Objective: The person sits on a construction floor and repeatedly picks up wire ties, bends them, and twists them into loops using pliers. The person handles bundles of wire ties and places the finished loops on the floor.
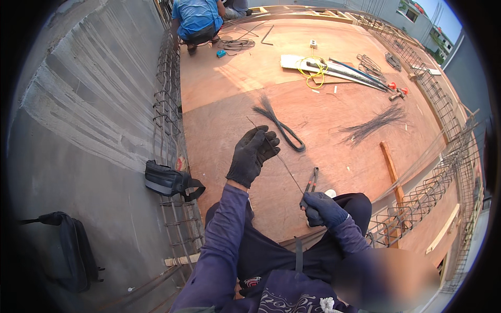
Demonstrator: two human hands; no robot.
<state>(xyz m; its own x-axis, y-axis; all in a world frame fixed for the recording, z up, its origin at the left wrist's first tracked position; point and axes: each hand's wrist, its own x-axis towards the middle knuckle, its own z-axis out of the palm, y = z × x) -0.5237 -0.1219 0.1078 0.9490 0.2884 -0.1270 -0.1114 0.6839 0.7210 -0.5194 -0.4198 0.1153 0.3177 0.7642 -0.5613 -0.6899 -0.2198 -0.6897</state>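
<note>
A thin, straight length of dark wire [288,170] runs slantwise between my two dark-gloved hands. My left hand [251,156] is closed around its upper part, and the wire's tip sticks out past the fingers. Lower right, my right hand [324,209] grips the other end in a fist close to my knee. Just above that fist are pincers with reddish handles [313,181]; whether they lie on the board or touch the hand, I cannot tell. Beyond my left hand, a folded bundle of dark tie wire [282,128] rests on the plywood [224,130].
A loose wire bundle [377,124] and wooden strip [391,169] lie to the right. Further off are a yellow cord [313,78], long bars and a hammer [397,95]. Rebar cages line both sides. A black bag [169,180] sits left; a person in blue [197,21] crouches far off.
</note>
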